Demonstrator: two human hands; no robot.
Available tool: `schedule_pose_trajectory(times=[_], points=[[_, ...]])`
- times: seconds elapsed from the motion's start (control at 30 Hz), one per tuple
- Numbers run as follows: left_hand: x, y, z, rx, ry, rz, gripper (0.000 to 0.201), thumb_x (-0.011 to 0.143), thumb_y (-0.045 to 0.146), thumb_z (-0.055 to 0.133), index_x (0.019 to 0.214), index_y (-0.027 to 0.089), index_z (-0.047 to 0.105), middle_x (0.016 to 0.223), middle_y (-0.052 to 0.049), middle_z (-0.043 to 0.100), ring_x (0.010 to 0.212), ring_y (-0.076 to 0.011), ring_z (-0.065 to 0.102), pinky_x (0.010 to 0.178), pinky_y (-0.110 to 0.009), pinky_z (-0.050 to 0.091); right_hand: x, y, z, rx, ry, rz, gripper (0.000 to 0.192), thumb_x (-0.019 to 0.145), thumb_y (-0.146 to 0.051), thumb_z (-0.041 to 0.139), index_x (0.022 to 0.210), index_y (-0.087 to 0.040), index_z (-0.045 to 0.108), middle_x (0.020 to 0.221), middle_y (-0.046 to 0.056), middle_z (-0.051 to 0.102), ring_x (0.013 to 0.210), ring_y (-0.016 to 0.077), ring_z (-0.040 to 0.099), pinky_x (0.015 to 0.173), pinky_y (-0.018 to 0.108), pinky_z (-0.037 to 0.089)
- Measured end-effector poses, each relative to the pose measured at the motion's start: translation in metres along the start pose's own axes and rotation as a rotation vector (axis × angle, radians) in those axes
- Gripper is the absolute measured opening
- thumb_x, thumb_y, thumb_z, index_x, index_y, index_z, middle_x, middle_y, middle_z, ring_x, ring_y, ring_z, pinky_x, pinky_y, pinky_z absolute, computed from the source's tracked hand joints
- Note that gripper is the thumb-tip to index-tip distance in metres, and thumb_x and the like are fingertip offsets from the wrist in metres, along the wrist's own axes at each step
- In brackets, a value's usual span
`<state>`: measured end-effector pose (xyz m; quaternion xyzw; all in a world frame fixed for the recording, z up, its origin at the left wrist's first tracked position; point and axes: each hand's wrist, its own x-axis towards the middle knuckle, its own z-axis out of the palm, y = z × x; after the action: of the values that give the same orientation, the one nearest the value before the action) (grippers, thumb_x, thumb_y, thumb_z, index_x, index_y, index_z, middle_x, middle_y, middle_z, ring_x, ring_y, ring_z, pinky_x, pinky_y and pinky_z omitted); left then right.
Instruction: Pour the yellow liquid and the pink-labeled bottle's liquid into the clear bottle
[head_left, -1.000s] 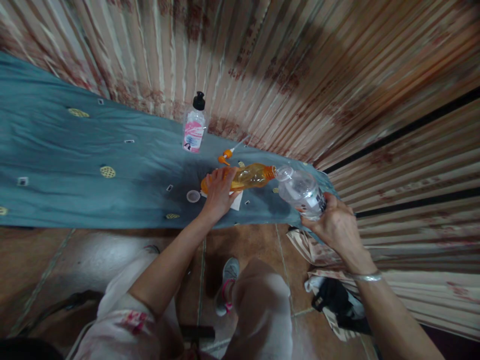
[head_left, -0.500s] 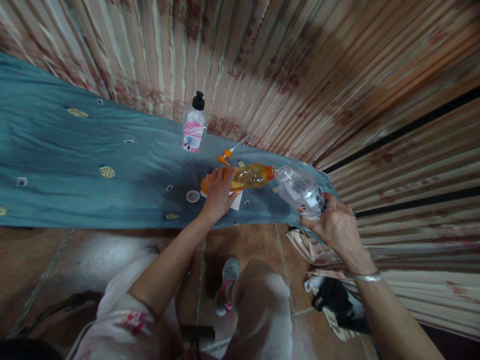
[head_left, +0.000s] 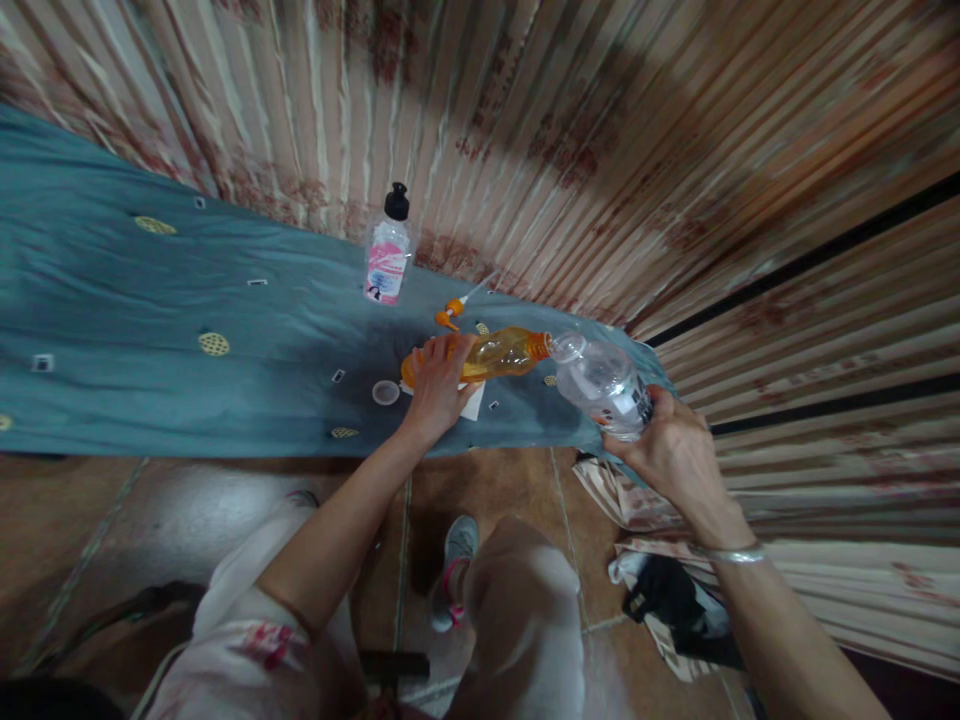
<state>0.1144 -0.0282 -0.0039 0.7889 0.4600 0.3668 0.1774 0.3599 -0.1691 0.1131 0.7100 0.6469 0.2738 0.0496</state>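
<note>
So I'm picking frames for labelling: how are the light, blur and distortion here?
Head view: dim, with a soft shadow on the blue cloth around the left hand; curtain folds fan outward, bent by the wide lens; edges smear, while the orange bottle and the clear bottle in the right hand stay fairly sharp.

We see a dim, warm-lit scene with soft focus throughout. A broad shadow darkens the blue cloth (head_left: pixel 187 330) around the orange bottle (head_left: pixel 487 356), and another crosses the curtain (head_left: pixel 570 120) above it. Beyond the cloth, curtain folds bow and smear toward the edges.
</note>
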Motion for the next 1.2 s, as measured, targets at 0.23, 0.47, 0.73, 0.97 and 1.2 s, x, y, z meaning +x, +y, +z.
schedule_pose_trajectory(times=[0.23, 0.47, 0.73, 0.97, 1.2], points=[[0.0001, 0.0014, -0.0015, 0.001, -0.002, -0.003, 0.058, 0.080, 0.029, 0.067, 0.132, 0.020, 0.041, 0.131, -0.013, 0.050, 0.120, -0.0326, 0.044, 0.102, -0.052, 0.030, 0.0001, 0.0005, 0.0003, 0.001, -0.005, 0.012, 0.079, 0.073, -0.067, 0.056, 0.119, -0.002, 0.047, 0.086, 0.019, 0.065, 0.081, 0.0303, 0.062, 0.073, 0.037, 0.045], [-0.0003, 0.0005, -0.0016, -0.004, -0.007, -0.004, 0.057, 0.082, 0.030, 0.065, 0.132, 0.020, 0.040, 0.132, -0.014, 0.049, 0.121, -0.0323, 0.043, 0.102, -0.053, 0.029, 0.0004, 0.0002, -0.0003, -0.001, -0.017, 0.026, 0.080, 0.071, -0.067, 0.058, 0.119, -0.003, 0.047, 0.087, 0.020, 0.065, 0.082, 0.0307, 0.062, 0.075, 0.037, 0.045], [-0.0006, 0.0003, -0.0005, 0.002, 0.004, 0.005, 0.056, 0.082, 0.029, 0.065, 0.132, 0.021, 0.041, 0.131, -0.013, 0.050, 0.119, -0.0320, 0.044, 0.101, -0.052, 0.030, 0.0000, -0.0001, -0.0010, 0.011, -0.001, 0.010, 0.079, 0.072, -0.067, 0.057, 0.117, -0.002, 0.049, 0.086, 0.020, 0.066, 0.081, 0.0311, 0.062, 0.073, 0.037, 0.046], [0.0001, 0.0007, -0.0006, 0.011, -0.002, 0.003, 0.058, 0.080, 0.029, 0.067, 0.132, 0.020, 0.041, 0.131, -0.014, 0.050, 0.120, -0.0328, 0.044, 0.100, -0.051, 0.031, 0.0006, -0.0005, -0.0028, 0.001, -0.023, 0.004, 0.075, 0.073, -0.065, 0.056, 0.115, -0.003, 0.049, 0.084, 0.019, 0.065, 0.079, 0.0302, 0.062, 0.072, 0.037, 0.045], [-0.0002, 0.0012, -0.0010, 0.001, 0.005, 0.000, 0.055, 0.081, 0.030, 0.066, 0.130, 0.020, 0.043, 0.130, -0.013, 0.051, 0.119, -0.0318, 0.044, 0.100, -0.050, 0.031, 0.0012, -0.0021, -0.0051, 0.007, -0.035, 0.022, 0.074, 0.074, -0.064, 0.056, 0.116, -0.003, 0.049, 0.083, 0.018, 0.065, 0.079, 0.0301, 0.062, 0.071, 0.037, 0.045]])
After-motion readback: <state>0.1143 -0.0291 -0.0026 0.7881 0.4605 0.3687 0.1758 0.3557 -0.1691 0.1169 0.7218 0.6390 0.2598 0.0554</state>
